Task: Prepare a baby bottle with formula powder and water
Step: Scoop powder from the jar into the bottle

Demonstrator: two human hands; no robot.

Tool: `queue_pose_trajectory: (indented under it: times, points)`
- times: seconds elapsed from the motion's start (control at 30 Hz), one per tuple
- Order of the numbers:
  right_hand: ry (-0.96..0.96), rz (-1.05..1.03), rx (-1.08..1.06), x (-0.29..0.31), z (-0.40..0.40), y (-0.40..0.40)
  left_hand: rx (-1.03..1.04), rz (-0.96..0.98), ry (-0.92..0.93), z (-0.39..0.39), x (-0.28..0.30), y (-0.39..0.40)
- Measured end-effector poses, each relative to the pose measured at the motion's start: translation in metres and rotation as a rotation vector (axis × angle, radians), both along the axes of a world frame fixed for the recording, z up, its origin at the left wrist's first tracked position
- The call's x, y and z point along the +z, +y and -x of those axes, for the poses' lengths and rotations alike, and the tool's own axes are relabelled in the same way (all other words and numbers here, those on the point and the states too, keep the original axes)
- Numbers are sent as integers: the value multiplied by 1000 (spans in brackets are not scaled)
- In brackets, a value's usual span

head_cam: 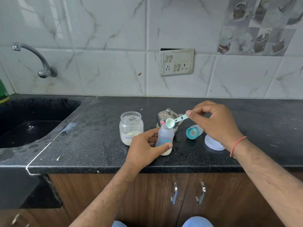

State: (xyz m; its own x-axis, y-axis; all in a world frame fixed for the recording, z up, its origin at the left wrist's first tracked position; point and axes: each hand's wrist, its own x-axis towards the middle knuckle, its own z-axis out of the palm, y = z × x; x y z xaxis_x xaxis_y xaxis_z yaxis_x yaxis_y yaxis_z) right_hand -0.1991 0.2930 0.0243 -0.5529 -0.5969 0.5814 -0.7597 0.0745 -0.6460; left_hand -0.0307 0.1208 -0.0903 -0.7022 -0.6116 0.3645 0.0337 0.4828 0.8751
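Black granite counter, marble-tiled wall; left hand gripping bottle, right hand pinching scoop

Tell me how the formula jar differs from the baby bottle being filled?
The formula jar is wide and stands free; the baby bottle is slimmer and gripped by the left hand. The jar bears a handwritten label; the bottle has printed teal designs. The right hand tips the scoop over the bottle, not the jar. Both are upright, lidless, translucent, with pale powder at the bottom.
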Motion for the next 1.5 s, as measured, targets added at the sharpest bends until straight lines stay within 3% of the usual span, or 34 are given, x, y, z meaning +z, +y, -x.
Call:
queue_pose_trajectory:
  times: [0.2, 0.4, 0.6, 0.83, 0.97, 1.07, 1.23, 1.37, 1.5]
  points:
    - [-444, 110, 7, 0, 1, 8, -15, -27, -55, 4, 2, -1]
    - [-529, 155, -7, -5, 3, 15, 11, 31, -133, 20, 12, 4]
    - [-520, 174, -16, 0, 2, 15, 47, 90, -215, 37, 18, 15]
    - [-496, 186, 18, 6, -6, 7, 103, 19, -133, -9, 32, 23]
    - [-501, 173, 56, 8, -14, -4, 382, 176, 125, -46, 37, 5]
    - [-469, 139, 80, 6, -18, -19, 564, 173, 159, -62, 36, -31]
    - [-316, 111, 84, 5, -23, -50, 420, -4, -144, -58, 24, -63]
    - [-215, 80, 110, 5, -27, -76, 287, 46, -167, -52, 13, -65]
    - [-30, 27, 150, 7, -33, -90, 254, 140, -74, -58, 12, -64]
